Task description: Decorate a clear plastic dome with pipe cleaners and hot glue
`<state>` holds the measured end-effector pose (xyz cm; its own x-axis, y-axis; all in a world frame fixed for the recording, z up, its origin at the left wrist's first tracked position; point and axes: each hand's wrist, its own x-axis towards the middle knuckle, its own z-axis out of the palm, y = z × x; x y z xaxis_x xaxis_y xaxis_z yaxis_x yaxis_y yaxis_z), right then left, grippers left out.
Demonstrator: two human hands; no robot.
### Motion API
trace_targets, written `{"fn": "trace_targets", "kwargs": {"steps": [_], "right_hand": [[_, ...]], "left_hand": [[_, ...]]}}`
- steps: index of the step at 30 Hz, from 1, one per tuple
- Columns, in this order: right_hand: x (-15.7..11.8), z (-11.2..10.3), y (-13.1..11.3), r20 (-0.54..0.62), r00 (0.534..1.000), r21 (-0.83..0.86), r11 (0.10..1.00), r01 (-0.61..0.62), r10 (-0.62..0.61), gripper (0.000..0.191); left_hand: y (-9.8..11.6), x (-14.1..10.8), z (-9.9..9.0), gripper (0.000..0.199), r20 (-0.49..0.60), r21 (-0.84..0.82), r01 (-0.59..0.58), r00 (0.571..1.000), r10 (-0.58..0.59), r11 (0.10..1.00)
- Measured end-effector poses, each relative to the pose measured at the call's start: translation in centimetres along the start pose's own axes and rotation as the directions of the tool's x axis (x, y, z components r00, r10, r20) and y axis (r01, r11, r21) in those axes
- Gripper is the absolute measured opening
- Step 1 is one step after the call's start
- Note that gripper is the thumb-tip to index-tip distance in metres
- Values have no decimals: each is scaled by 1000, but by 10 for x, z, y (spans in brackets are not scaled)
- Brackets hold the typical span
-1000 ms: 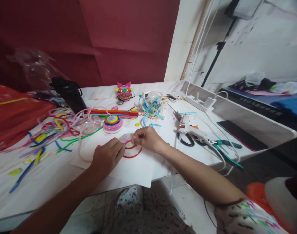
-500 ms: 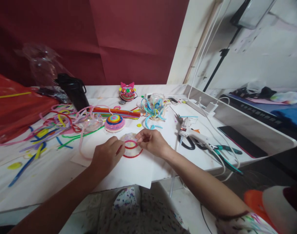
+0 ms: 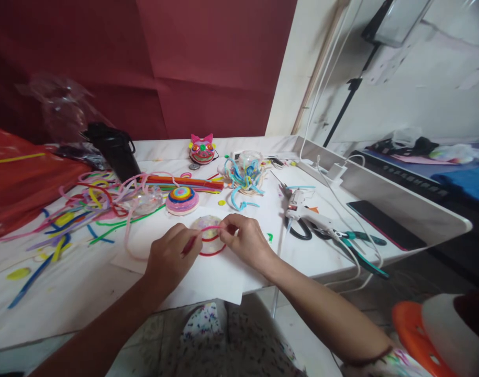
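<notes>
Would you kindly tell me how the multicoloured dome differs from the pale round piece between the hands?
The multicoloured dome is covered in bright rings, while the pale round piece looks mostly see-through, with red along its near edge. The pale round piece lies between the left hand and right hand; the multicoloured dome sits beyond them, touching neither. Both look round.

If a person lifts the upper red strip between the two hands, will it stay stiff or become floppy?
The red strip would probably bend easily, since it curves between the left hand and right hand. It is likely light, being thin. It may droop at a free end: the loose strips lie in loops.
</notes>
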<state>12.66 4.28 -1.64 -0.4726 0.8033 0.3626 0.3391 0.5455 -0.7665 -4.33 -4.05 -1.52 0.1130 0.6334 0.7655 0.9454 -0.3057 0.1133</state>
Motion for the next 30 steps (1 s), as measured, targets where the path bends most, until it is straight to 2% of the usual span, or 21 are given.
{"fn": "trace_targets", "kwargs": {"steps": [4,7,11,13,15,18,21,23,26,30], "right_hand": [[-2,5,6,55,991,289,948,-134,123,5],[-5,7,9,36,994,373,921,-113,107,10],[-9,5,9,-106,987,142,980,139,-124,18],[-9,5,10,-116,969,42,974,225,-219,22],[-9,6,11,-87,961,0,965,263,-262,28],[-6,8,14,-48,954,-24,955,294,-295,33],[-4,8,15,-107,942,-64,947,314,-319,24],[-3,8,15,-137,940,-113,948,299,-312,20],[-4,8,14,-117,954,-175,951,255,-277,17],[-7,6,10,-88,968,-98,969,227,-236,13]], "left_hand": [[-1,-1,1,17,-14,8,22,1000,-22,1000],[-2,-2,1,18,-1,28,44,999,-44,999],[-4,-2,3,19,23,37,55,998,-56,998],[-5,-2,5,21,26,39,37,999,-38,999],[-6,-1,6,21,31,40,12,999,-13,999],[-8,-2,8,20,42,56,-10,999,7,998],[-8,-2,8,20,29,66,3,1000,-5,998],[-8,-2,9,20,16,62,16,1000,-17,998],[-8,-2,9,21,24,69,19,999,-20,997],[-9,-1,6,18,83,167,-56,996,42,984]]}}
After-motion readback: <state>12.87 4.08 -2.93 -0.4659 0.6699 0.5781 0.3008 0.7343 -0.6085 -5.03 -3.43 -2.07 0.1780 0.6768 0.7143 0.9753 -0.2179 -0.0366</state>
